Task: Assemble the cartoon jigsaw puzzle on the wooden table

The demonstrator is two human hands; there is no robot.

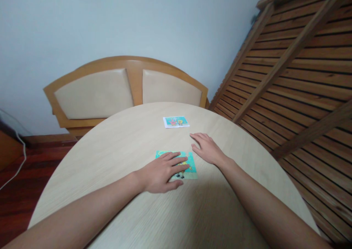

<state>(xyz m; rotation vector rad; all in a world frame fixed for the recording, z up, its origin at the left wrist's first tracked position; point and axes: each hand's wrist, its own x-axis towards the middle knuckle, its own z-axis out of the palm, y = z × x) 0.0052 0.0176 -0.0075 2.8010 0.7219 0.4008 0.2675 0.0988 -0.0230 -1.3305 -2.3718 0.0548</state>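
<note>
A green cartoon picture, seemingly a jigsaw puzzle (192,172), lies flat on the round table near the middle. My left hand (165,170) rests over its left part with the fingers spread, covering much of the print. Just beyond its upper right corner is my right hand (207,148), fingers stretched out and thumb apart, holding nothing. Farther back lies a white-edged card (176,121) with a pink and a yellow cartoon figure on a turquoise ground. Neither hand touches that card.
The pale round wooden table (123,142) fills the foreground. Behind it stands a wooden headboard (136,76) with cream panels against a blue-white wall. Slatted wood (297,69) leans along the right side. A white cable (23,157) hangs at the left above the red-brown floor.
</note>
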